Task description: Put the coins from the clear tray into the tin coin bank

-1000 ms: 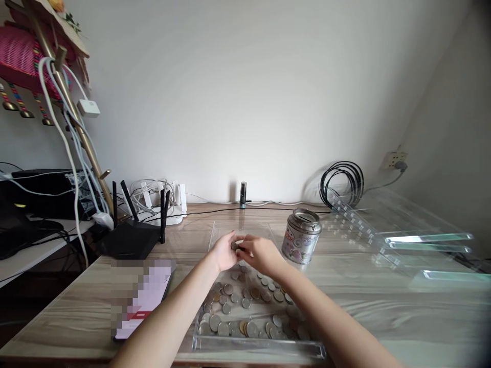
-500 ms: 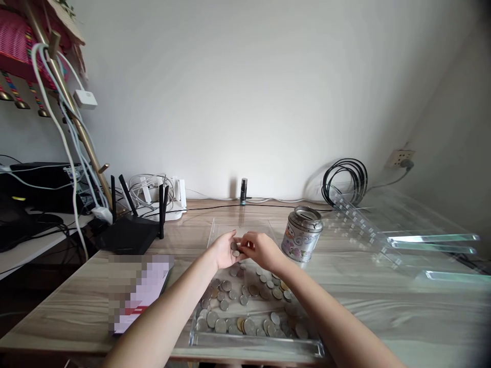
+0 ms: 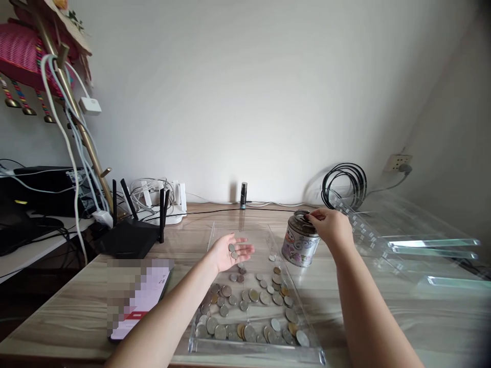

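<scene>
My left hand (image 3: 230, 254) is held palm up over the clear tray (image 3: 255, 348), its fingers spread. A few coins (image 3: 232, 251) rest on that palm. At the right, the thumb and fingers of my right hand (image 3: 330, 224) are pinched together at the slotted lid of a round metal coin tin (image 3: 300, 244) with a floral pattern. The coin between those fingertips is mostly hidden. Many silver and yellowish coins (image 3: 253, 295) lie scattered in the tray, densest along its near wall.
A phone (image 3: 148, 299) lies left of the tray. Behind it stands a black router (image 3: 132, 237). A small dark bottle (image 3: 243, 196) stands by the wall, and coiled black cable (image 3: 344, 185) leans there too. Clear acrylic pieces (image 3: 429, 245) occupy the right side.
My right hand has left my left palm and moved right to the top of the tin. My left hand has stayed above the tray, its fingers now spread with coins showing.
</scene>
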`<state>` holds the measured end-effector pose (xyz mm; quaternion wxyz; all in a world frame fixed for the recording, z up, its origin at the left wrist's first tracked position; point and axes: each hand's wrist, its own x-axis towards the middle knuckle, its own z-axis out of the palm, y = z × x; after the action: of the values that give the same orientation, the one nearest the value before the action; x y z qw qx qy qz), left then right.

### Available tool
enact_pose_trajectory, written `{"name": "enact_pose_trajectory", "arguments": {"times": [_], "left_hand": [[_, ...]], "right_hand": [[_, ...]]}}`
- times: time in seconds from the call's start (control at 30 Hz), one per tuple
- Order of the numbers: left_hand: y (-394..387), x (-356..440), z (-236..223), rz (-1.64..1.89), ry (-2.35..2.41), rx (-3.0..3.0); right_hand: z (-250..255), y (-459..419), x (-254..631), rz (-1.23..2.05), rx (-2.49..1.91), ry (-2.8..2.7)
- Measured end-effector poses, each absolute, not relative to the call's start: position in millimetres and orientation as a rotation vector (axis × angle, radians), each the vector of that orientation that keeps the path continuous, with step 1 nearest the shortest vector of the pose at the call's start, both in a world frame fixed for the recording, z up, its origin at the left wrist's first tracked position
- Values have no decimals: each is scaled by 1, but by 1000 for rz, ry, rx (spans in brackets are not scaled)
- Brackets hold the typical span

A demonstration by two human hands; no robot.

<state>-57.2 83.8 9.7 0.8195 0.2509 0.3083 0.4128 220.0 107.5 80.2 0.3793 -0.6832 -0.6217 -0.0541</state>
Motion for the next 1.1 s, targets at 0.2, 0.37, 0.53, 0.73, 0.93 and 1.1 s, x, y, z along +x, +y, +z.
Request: {"name": "enact_pose_trajectory", "arguments": {"times": [0.2,0.37,0.53,0.73,0.93,1.1], "left_hand": [[84,-58,11,902,654,521],[84,-59,11,1019,615,462],[84,-60,11,1052,596,499],[84,-56,10,907,558,545],[85,-56,6,915,593,544],[84,-56,8,882,636,577]], "right_hand": [[82,101,205,-422,-1608,-1579],[72,80,143,-293,-1223,-1907],[39,67,86,99,-953,-2426],[31,69,82,174,-1010,-2400],[74,85,144,-215,-1295,-1838],[86,107,208,-210,-1762,-1512]]}}
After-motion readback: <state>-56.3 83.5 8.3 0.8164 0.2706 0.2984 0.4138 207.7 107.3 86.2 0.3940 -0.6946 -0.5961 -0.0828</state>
